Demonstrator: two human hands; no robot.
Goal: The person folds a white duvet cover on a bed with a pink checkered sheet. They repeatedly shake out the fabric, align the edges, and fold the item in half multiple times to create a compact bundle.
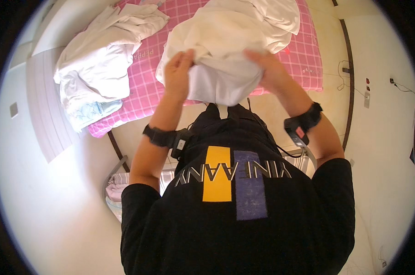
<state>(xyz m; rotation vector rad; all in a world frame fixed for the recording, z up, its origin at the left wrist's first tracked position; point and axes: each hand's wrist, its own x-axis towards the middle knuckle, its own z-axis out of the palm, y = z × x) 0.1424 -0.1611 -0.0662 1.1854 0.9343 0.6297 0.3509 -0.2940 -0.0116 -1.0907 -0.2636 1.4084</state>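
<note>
Before me a large white cloth (224, 31) lies bunched on a bed with a pink checked cover (145, 82). My left hand (180, 63) grips the cloth's near left part between thumb and fingers. At the cloth's right side is my right hand (265, 65), blurred, its fingertips against the folds; how firmly it holds them cannot be told. The cloth's near edge hangs between my hands, over the bed's front edge. Both forearms wear black straps with small devices.
Another heap of white cloth (97, 68) lies on the bed's left side, over a light blue patterned cloth (94, 111). Behind me, on either side of my body, show parts of a metal-framed piece of furniture (114, 172) with striped fabric. A wall with sockets and cables (367, 99) stands at right.
</note>
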